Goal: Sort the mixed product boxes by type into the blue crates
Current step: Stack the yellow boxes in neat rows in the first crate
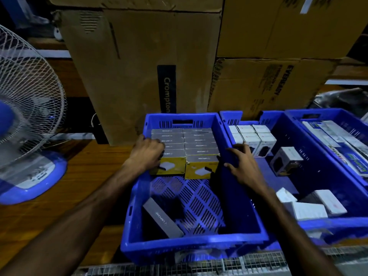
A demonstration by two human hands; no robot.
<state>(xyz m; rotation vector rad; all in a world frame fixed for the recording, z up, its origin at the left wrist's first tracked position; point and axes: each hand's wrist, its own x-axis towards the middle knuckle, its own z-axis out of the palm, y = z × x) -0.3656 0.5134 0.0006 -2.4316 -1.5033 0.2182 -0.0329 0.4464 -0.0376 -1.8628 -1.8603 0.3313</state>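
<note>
Cardboard-backed crate (139, 196): grey boxes (197, 144) under left fingers (159, 146)

Head view, close, forward and down (wide-angle) over blue crates (137, 196).

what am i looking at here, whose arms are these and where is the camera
There is no machine here. A person is sorting small product boxes, and the single picture comes from a camera worn on their head, looking forward and down, so both arms reach in from the bottom.

Three blue crates stand side by side. The left crate holds two neat rows of grey-topped yellow boxes at its far end and one loose grey box near the front. The middle crate holds white boxes, some stacked, some lying loose. The right crate holds flatter packs.

The left hand rests curled on the left row of boxes; whether it grips one is unclear. The right hand lies open on the wall between the left and middle crates. Behind are cardboard cartons; a fan stands at the left.
</note>
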